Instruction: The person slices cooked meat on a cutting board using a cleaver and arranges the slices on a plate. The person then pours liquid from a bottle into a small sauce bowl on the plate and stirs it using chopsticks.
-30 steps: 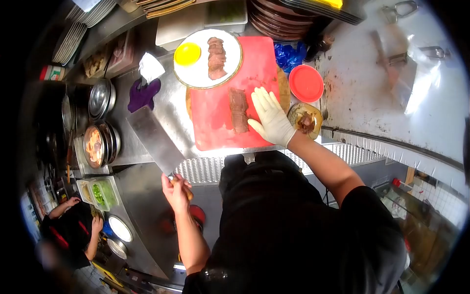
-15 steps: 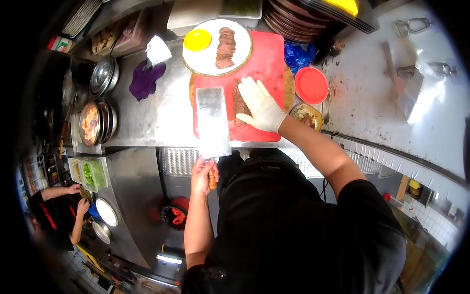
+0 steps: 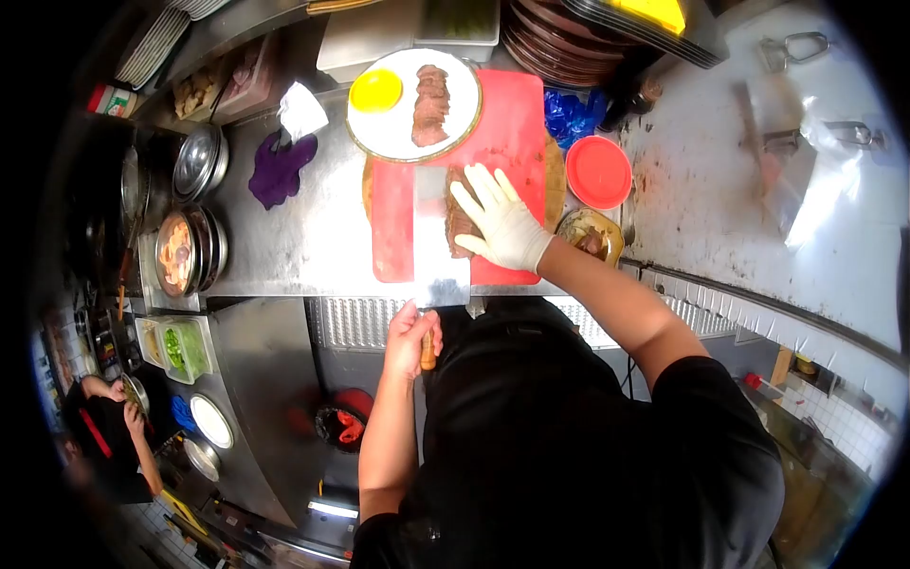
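Note:
My left hand, bare, is closed round the wooden handle of a cleaver. The broad blade lies over the red cutting board, at the left side of a row of sliced meat; whether its edge is under the slices I cannot tell. Wearing a pale glove, my right hand rests flat with fingers spread, its fingertips and thumb on the meat's right side. Beyond the blade, a white plate carries more sliced meat and a small yellow dish.
A red round lid or dish and a bowl of scraps stand right of the board. To the left are a purple cloth, metal bowls and a tub of greens. A co-worker's hands show at lower left.
The cleaver in my left hand has moved right, up against the sliced meat. My right hand stays on the meat, fingers spread wider. The co-worker's hands have shifted left and now hold a round pan or bowl.

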Demonstrator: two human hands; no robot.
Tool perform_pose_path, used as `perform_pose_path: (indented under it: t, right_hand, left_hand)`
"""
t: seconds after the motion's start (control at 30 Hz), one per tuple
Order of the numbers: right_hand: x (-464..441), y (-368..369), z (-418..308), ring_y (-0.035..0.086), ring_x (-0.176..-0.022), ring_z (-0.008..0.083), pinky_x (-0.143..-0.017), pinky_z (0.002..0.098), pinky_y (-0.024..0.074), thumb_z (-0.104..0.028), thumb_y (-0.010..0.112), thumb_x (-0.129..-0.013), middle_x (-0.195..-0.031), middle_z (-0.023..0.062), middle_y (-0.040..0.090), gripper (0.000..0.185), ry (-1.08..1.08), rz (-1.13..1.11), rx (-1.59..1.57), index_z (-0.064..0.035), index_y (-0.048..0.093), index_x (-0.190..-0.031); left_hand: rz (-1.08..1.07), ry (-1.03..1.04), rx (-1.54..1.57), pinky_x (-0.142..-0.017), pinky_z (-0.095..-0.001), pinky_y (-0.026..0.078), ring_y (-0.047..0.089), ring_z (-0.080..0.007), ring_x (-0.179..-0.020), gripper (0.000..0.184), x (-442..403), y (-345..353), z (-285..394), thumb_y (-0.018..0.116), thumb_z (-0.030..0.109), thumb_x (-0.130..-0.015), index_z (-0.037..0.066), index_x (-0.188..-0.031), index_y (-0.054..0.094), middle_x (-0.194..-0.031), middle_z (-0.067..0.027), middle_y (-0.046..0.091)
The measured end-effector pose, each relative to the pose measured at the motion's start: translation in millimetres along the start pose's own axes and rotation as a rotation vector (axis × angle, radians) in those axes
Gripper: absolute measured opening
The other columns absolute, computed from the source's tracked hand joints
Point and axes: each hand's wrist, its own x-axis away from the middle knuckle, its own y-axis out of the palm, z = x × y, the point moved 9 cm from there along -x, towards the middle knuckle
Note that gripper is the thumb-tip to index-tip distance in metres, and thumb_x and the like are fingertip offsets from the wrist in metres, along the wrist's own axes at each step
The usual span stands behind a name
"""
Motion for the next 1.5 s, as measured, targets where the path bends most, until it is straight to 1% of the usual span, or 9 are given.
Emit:
perform_pose_path:
  t: [0.27,0.43,0.47,0.6,0.8,1.0,1.1,1.37,1.5]
  right_hand:
    - [-4.5,-5.3,-11.0,0.031,-0.152,0.0487,-0.126,0.0588,0.0219,-0.050,0.068,-0.094,-0.158,0.0341,0.037,0.083,0.036,0.018,0.002,-0.0023,0.043,-0.156]
    - [-33.7,-39.8,-2.0,0.032,-0.151,0.0484,-0.124,0.0609,0.0236,-0.050,0.067,-0.094,-0.158,0.0327,0.039,0.081,0.006,0.092,0.030,-0.0028,0.043,-0.156]
    - [-44.4,-47.6,4.1,0.031,-0.151,0.0492,-0.126,0.0606,0.0215,-0.046,0.067,-0.095,-0.159,0.0338,0.036,0.082,0.003,0.099,0.018,0.0001,0.039,-0.158]
    - [-92.4,-48.6,53.2,0.030,-0.154,0.0444,-0.126,0.0596,0.0213,-0.049,0.060,-0.098,-0.163,0.0305,0.033,0.083,-0.010,0.133,0.102,-0.0010,0.033,-0.161]
    - [-142.4,-36.6,105.4,0.024,-0.157,0.0436,-0.128,0.0542,0.0184,-0.050,0.057,-0.101,-0.169,0.0263,0.028,0.085,0.016,0.070,0.127,-0.0010,0.028,-0.164]
    - [-144.6,-28.6,117.4,0.023,-0.158,0.0425,-0.129,0.0544,0.0170,-0.052,0.055,-0.102,-0.169,0.0263,0.026,0.085,0.040,0.022,0.110,-0.0015,0.025,-0.165]
    - [-144.8,-24.0,121.1,0.023,-0.158,0.0427,-0.129,0.0546,0.0168,-0.052,0.054,-0.103,-0.169,0.0265,0.026,0.085,0.049,0.029,0.095,-0.0019,0.025,-0.165]
    - [-142.9,-35.6,116.7,0.024,-0.157,0.0436,-0.128,0.0565,0.0178,-0.052,0.057,-0.101,-0.167,0.0274,0.030,0.085,0.059,0.078,0.108,-0.0016,0.028,-0.164]
    - [-118.0,-83.0,71.3,0.030,-0.153,0.0478,-0.126,0.0588,0.0208,-0.049,0.062,-0.099,-0.163,0.0300,0.035,0.083,0.089,0.156,0.130,-0.0004,0.034,-0.160]
  left_hand:
    - [-0.028,-0.014,0.069,-0.046,-0.0295,0.046,0.055,-0.0163,-0.057,0.032,6.6,-5.9,9.3,0.058,0.005,-0.101,0.005,-0.133,0.059,-0.077,-0.0070,0.058]
    - [-0.001,0.041,0.020,-0.046,-0.0290,0.046,0.057,-0.0153,-0.056,0.030,0.0,19.6,54.3,0.061,0.007,-0.102,0.003,-0.131,0.060,-0.076,-0.0066,0.059]
    - [0.007,0.052,-0.002,-0.046,-0.0287,0.046,0.057,-0.0150,-0.056,0.030,-7.7,25.9,67.2,0.062,0.008,-0.102,0.003,-0.131,0.061,-0.076,-0.0063,0.060]
    - [0.014,0.111,-0.081,-0.045,-0.0283,0.046,0.057,-0.0139,-0.054,0.023,-55.1,51.3,121.9,0.061,0.008,-0.103,0.003,-0.126,0.063,-0.073,-0.0043,0.060]
    - [-0.020,0.129,-0.069,-0.044,-0.0283,0.046,0.056,-0.0123,-0.053,0.012,-101.5,73.3,169.6,0.060,0.007,-0.103,0.006,-0.115,0.064,-0.072,-0.0028,0.060]
    - [0.002,0.100,-0.106,-0.043,-0.0281,0.046,0.057,-0.0136,-0.050,0.007,-112.8,70.9,173.2,0.062,0.007,-0.102,0.008,-0.108,0.063,-0.072,-0.0039,0.062]
    - [-0.003,0.100,-0.088,-0.042,-0.0280,0.046,0.057,-0.0134,-0.050,0.008,-114.7,71.5,172.2,0.062,0.007,-0.102,0.008,-0.109,0.064,-0.071,-0.0035,0.062]
    - [-0.004,0.075,-0.079,-0.043,-0.0279,0.046,0.057,-0.0138,-0.051,0.018,-113.9,69.8,177.3,0.063,0.007,-0.101,0.007,-0.118,0.065,-0.072,-0.0040,0.061]
    - [-0.080,0.087,-0.074,-0.044,-0.0279,0.046,0.057,-0.0150,-0.052,0.025,-92.4,56.1,170.1,0.062,0.006,-0.100,0.004,-0.124,0.064,-0.074,-0.0055,0.061]
